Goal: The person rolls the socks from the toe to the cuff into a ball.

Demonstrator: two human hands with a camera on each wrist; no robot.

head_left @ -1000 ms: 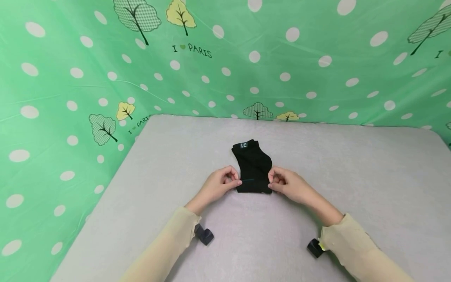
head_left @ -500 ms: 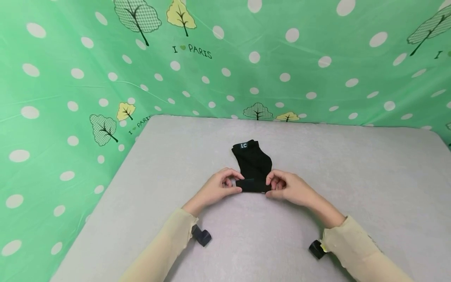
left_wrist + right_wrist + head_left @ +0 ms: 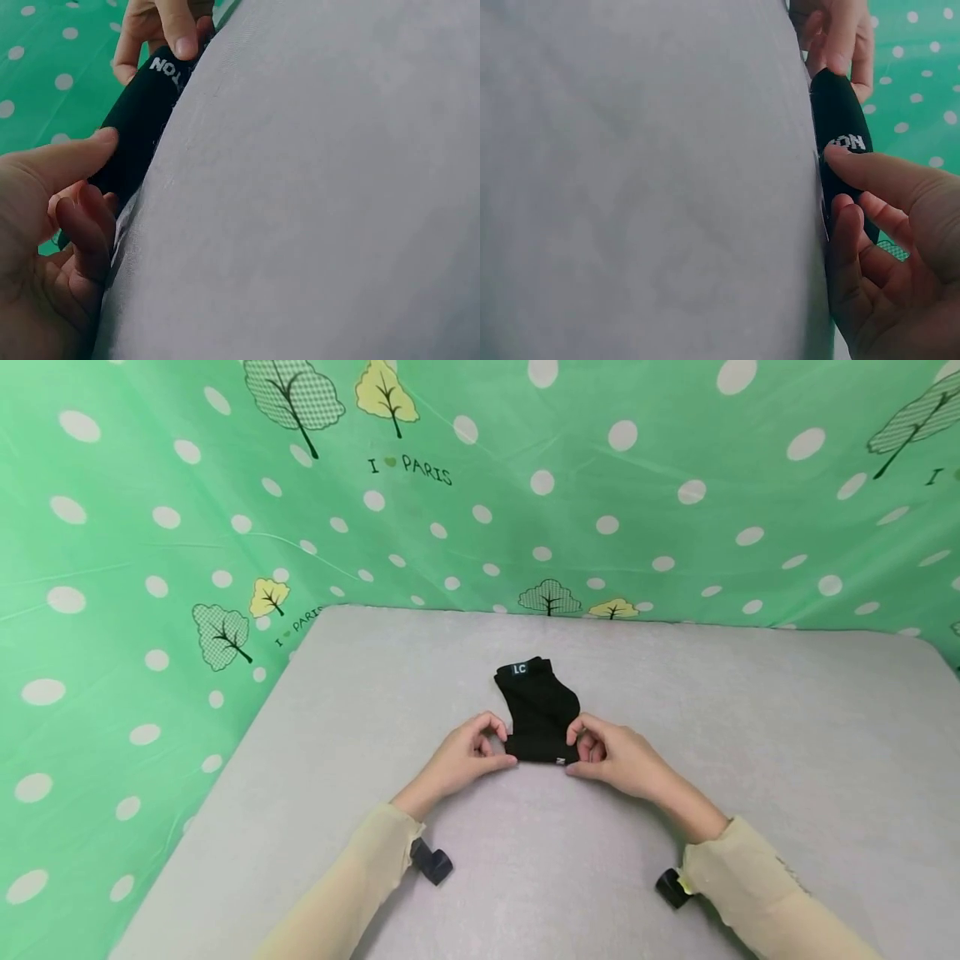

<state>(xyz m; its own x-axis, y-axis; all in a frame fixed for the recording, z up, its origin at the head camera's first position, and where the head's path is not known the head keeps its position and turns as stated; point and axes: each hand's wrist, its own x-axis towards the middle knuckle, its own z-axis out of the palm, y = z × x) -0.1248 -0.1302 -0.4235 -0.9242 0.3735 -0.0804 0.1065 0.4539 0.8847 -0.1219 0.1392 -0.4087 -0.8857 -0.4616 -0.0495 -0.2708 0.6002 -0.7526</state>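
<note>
Black socks [image 3: 542, 706] lie flat in the middle of the grey table, their cuffs with an "LC" label pointing away from me. The near end is folded over into a straight band, and white lettering shows on it in both wrist views. My left hand [image 3: 459, 758] pinches the left end of this band, thumb at the near edge and curled fingers on the far side. At the right end my right hand [image 3: 618, 755] holds it the same way, its thumb [image 3: 855, 166] lying beside the lettering. The fingers partly hide both ends of the fold.
The grey tabletop [image 3: 750, 710] stretches out around the socks. Behind it and to the left hangs a green dotted curtain [image 3: 480, 543] with printed trees. A dark wrist-worn camera sticks out beneath each sleeve, the left one [image 3: 433, 862] and the right one [image 3: 672, 888].
The near end of the socks has been turned over away from me; the thin teal line is covered and white lettering now shows. Both hands have shifted their fingers slightly along the fold.
</note>
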